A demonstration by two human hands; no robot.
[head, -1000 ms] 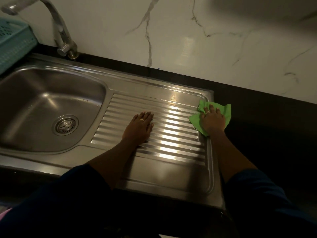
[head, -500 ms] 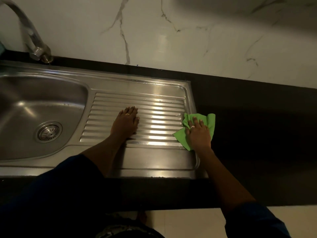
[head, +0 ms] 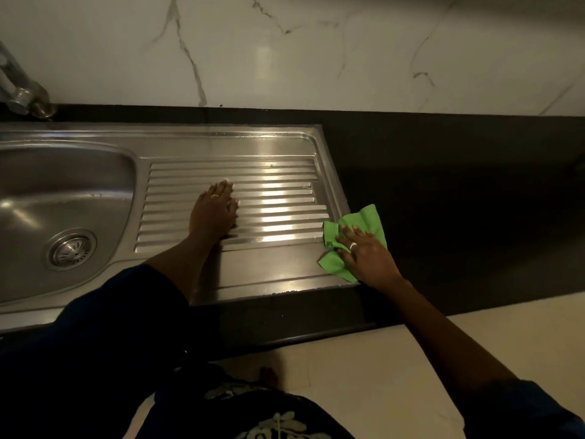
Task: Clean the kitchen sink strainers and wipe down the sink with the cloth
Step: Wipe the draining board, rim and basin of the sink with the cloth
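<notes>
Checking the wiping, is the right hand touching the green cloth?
Touching. The head view shows the right hand pressed flat on the green cloth, fingers spread across it at the drainboard's right edge.

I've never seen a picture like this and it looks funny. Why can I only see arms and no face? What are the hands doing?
The camera sits on the person's head and looks down, so you see what they see: their own two arms. They stand at a shiny metal kitchen sink. The left hand lies flat and empty on the ridged draining board, where wet dishes would drip. The right hand presses a green cloth onto the sink's right edge, beside the dark counter. In the bowl is the round strainer that catches scraps. The tap peeks in at the top left.
</notes>
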